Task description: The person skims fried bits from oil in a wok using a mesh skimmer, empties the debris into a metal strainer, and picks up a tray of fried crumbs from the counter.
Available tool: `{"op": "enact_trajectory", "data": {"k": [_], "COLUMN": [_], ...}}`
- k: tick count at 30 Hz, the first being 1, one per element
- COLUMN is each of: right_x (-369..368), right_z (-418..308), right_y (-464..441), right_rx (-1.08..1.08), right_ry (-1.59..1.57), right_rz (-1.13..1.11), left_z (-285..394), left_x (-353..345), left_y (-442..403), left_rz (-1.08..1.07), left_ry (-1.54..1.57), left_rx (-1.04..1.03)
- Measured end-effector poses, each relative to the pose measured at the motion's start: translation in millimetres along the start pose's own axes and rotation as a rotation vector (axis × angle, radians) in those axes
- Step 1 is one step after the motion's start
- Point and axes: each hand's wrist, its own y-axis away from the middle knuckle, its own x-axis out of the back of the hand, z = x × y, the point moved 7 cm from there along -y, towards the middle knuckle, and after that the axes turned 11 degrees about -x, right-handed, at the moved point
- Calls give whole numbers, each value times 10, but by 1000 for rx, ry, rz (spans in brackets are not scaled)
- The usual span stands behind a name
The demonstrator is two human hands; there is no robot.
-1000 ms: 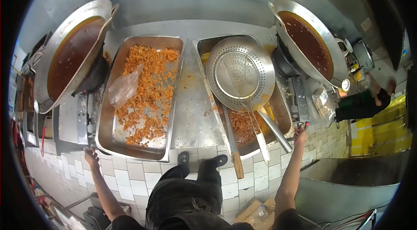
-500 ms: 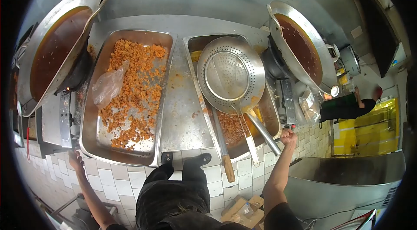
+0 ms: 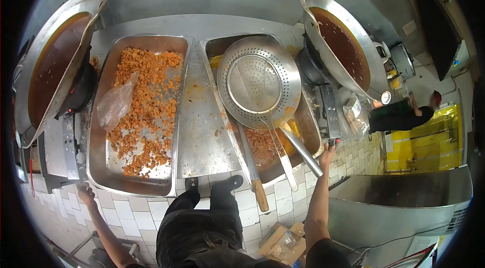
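My left hand (image 3: 86, 193) is at the front edge of the left burner (image 3: 70, 149), its fingers curled against the front; what they hold is too small to name. At the front of the right burner (image 3: 329, 111), my right hand (image 3: 329, 150) has its fingers up at a small red-marked knob. A wok of dark oil (image 3: 56, 68) stands over the left burner and another (image 3: 341, 45) over the right. Between them lie a tray of orange fried bits (image 3: 96, 167) with a clear plastic bag (image 3: 115, 104) and a second tray (image 3: 316, 139) under a perforated strainer (image 3: 258, 83).
A wooden-handled tool (image 3: 260, 194) and metal handles jut over the front of the second tray. A plastic packet (image 3: 355, 116) lies right of the right burner. Another person (image 3: 404, 115) stands at the far right. Below right are a metal tub (image 3: 399, 205) and cardboard (image 3: 283, 245).
The view has shifted, so the trays and woks sit further left. A flame glow shows under the left wok. My right hand closed, then its fingers extended again at the knob.
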Motion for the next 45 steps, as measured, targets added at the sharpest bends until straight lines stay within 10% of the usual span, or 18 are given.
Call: {"op": "enact_trajectory", "data": {"k": [2, 9, 16, 22, 38, 45], "right_x": [-20, -183, -283, -302, -67, -140], "right_z": [-247, -51, -101, -32, 95, 457], "right_y": [88, 51, 134, 113, -24, -144], "right_rx": [37, -1115, -1358, -1363, -524, -896], "right_ry": [-6, -948, -1540, -1336, -321, -731], "right_rz": [114, -99, -511, -324, -13, -117], "left_z": [3, -48, 35, -120, 89, 62], "left_x": [12, 11, 3, 51, -43, -45], "left_y": [10, -57, 18, -93, 38, 42], "left_rz": [17, -21, 33, 11, 54, 107], "left_ry": [16, 148, -7, 27, -60, -2], "left_rx": [-5, 83, 20, 22, -93, 33]}}
